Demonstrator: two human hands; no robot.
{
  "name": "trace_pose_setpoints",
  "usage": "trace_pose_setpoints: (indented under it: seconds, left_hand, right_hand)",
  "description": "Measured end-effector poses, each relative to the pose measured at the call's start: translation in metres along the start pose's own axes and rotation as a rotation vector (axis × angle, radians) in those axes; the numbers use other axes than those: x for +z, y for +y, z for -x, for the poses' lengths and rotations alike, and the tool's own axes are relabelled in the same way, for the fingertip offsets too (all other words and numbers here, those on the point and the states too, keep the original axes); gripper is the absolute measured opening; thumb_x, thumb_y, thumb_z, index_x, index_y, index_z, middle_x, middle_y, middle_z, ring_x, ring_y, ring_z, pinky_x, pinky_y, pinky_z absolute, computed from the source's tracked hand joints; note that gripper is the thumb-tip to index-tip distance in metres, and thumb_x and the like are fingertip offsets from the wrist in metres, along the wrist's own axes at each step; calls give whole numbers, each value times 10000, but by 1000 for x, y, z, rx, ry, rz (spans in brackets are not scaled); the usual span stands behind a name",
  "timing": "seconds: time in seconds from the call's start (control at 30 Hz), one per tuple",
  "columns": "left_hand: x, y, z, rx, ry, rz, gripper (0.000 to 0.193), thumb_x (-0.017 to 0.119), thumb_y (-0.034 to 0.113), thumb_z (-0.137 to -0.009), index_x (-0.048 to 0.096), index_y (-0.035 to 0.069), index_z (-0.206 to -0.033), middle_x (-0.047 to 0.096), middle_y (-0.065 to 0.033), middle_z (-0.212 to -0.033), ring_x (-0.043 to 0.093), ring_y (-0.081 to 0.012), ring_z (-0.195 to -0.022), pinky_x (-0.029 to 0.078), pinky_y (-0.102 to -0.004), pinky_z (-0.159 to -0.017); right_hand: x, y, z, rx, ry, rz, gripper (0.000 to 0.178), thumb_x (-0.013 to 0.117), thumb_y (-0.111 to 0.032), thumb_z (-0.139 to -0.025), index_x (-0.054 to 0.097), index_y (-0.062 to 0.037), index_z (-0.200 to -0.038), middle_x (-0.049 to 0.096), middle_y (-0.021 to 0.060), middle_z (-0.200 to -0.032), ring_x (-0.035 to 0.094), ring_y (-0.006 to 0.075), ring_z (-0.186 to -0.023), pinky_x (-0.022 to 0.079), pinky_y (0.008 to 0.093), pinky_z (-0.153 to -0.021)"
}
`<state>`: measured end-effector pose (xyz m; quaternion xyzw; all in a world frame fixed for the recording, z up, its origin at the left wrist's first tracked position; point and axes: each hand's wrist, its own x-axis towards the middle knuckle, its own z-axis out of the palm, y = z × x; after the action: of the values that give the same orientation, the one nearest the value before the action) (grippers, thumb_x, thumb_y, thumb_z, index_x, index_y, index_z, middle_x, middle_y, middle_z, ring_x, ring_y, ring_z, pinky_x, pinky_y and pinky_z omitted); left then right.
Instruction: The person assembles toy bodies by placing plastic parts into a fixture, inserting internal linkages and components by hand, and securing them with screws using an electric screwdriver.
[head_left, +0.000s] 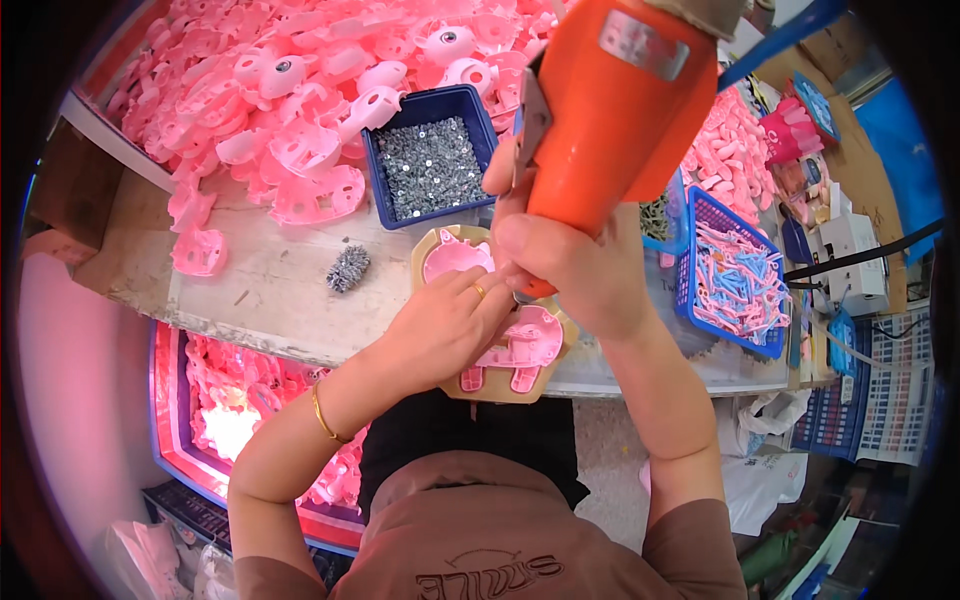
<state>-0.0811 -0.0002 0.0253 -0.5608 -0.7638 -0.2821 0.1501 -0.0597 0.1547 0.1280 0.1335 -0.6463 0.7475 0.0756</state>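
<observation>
My right hand [570,250] is wrapped round the lower body of an orange power screwdriver [610,110], its nose pointing down. Below that nose lies a tan holding jig [550,385] at the table's front edge, with a pink plastic shell part [530,340] seated in it. Another pink section [455,258] shows at the jig's far side. My left hand [445,325] rests across the jig, fingers pressed together and fingertips beside the screwdriver's tip. Whatever those fingertips pinch is hidden.
Behind the jig stands a dark blue bin [430,155] of small screws. A screw-covered clump [348,268] lies left. Pink shells [310,140] heap at the back left. Right, a blue basket [735,275] holds pink and blue pieces. A tub [270,400] of pink parts sits below the table.
</observation>
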Motion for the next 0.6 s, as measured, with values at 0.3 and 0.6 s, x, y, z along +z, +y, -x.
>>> trace_pose_setpoints:
  seconds: [0.3,0.6]
  left_hand:
    - [-1,21,6,-144,-99,-13,460,740,328,-788,603,35,-1115,592,-88,-1046,577,-247,-998,481,-379,-882]
    - [4,24,13,-119,-116,-22,430,791,288,-736,632,70,-1070,565,-87,-1081,540,-298,-1076,464,-407,-927]
  right_hand:
    - [-15,13,40,46,95,150,316,596,3,-770,535,4,-1080,561,48,-668,516,94,-526,420,241,-474]
    - [-26,33,48,141,173,-23,228,671,-28,-784,610,7,-1000,629,24,-901,582,81,-795,493,273,-726]
